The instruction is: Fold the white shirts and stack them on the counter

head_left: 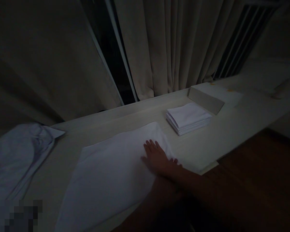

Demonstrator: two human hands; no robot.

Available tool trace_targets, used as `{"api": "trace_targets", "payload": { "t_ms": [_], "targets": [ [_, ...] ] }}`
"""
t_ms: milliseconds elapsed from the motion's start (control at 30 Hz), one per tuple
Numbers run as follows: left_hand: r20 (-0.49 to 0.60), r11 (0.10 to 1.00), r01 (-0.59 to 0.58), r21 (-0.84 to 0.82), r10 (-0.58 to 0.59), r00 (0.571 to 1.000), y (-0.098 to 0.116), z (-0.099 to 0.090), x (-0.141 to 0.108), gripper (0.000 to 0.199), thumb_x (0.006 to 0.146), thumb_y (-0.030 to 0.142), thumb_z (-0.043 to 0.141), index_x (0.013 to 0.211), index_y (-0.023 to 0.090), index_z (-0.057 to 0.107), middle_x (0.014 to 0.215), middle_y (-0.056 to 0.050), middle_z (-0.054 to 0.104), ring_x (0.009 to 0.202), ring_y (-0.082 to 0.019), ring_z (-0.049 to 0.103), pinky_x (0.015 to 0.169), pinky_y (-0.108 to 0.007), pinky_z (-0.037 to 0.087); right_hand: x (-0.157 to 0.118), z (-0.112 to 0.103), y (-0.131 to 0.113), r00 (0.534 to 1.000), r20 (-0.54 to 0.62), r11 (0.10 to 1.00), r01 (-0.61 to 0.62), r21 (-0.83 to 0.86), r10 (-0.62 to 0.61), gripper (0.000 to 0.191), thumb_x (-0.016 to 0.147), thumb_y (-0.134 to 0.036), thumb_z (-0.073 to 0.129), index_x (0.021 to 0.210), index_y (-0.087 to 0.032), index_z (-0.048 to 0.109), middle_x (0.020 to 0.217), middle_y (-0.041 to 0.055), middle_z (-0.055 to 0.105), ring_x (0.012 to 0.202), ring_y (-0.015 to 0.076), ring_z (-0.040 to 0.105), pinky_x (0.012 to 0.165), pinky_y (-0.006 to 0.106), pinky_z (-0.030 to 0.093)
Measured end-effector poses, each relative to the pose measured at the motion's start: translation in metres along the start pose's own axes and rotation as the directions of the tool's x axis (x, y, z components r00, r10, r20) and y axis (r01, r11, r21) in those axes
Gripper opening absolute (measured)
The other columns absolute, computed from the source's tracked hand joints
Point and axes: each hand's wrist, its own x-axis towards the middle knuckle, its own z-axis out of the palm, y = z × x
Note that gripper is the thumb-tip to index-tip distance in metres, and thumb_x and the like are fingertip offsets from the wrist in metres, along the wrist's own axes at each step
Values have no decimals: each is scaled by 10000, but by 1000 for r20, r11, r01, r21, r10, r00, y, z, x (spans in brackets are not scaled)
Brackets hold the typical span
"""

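Observation:
A white cloth lies spread out flat on the pale tabletop. My right hand rests palm down near its right edge, fingers stretched and apart. Beneath my right forearm, my left arm crosses from the bottom. Of my left hand, only a few fingertips show at the cloth's right edge, apart from one another; the palm is hidden. Slight wrinkles run along the cloth's right side, close to both hands. Beyond them sits a neat stack of folded white cloths.
Behind the stack is a pale, box-like object with orange marks. A crumpled heap of white fabric covers the table's left end. Beige curtains hang along the back. Dark brown floor lies past the front edge. The room is dim.

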Motion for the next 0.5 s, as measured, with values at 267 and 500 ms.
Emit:
{"api": "trace_targets", "payload": {
  "t_ms": [267, 500],
  "targets": [
    [-42, 997, -77, 17, 77, 996, 4, -5, 1, 841, 856, 620, 433, 1523, 211, 122, 1581, -94, 199, 1457, -288, 151, 1188, -512, 145, -9, 0, 34, 982, 64, 983, -178, -31, 180, 681, 967, -533, 263, 1466, -75, 336, 1530, 161, 285, 1434, 297, 193, 1163, 466, 94],
    [-29, 999, -29, 36, 30, 999, 5, -9, 0, 910, 817, 714, 397, 1522, 222, 98, 1597, -90, 121, 1469, -289, 58, 1190, -543, 52, 46, 4, 91, 947, 94, 946, -291, -142, 306, 722, 966, -584, 178, 1488, -96, 279, 1556, 156, 226, 1441, 314, 146, 1143, 529, 75]
  ]
}}
